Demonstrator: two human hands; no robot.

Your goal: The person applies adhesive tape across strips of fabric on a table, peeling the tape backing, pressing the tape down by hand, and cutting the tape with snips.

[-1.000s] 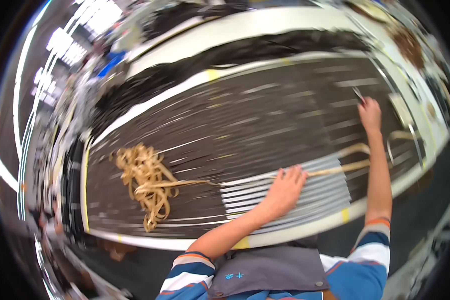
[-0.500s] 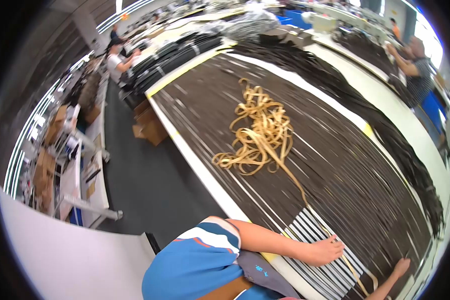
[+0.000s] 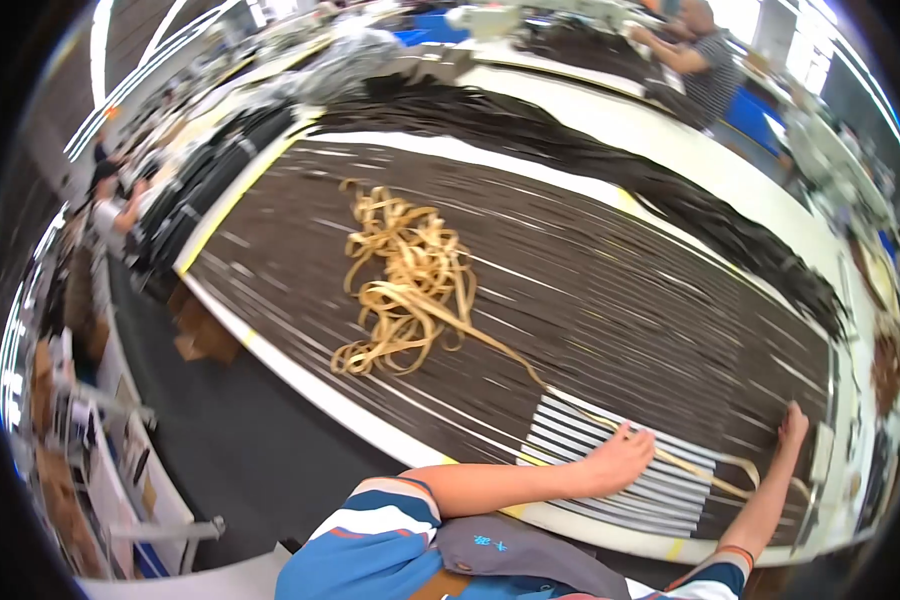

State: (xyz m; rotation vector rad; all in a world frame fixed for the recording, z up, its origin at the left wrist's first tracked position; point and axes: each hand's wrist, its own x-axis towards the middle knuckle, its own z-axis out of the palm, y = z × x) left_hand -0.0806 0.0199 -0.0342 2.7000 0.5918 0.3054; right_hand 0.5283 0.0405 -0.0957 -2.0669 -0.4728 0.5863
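Tan ribbon [image 3: 415,255], flat, narrow and smooth, lies in a loose heap of loops and folds on the left part of a long tabletop [image 3: 320,388] with a pale border and yellow marks along its edge. The surface beneath the heap is covered with dark brown strips [image 3: 530,230], closely laid in near-parallel rows with thin white lines between them. A single run of the ribbon leaves the heap, crosses to a roughly four-sided striped panel [image 3: 670,495] of light grey bands and dark gaps near the wearer's edge, and continues over it to a curved loop at its right end. Along the far side lies a long, ragged bundle of black strips [image 3: 530,130], limp and tangled in texture. The left hand [image 3: 622,462] is over the panel, palm down, its fingers partly bent and gathered at the ribbon; whether they pinch it or merely rest against it cannot be told. The right hand [image 3: 794,425] reaches beyond the panel's right end, above the brown strips, its fingers drawn in; blur and small size leave it unclear whether anything is held.
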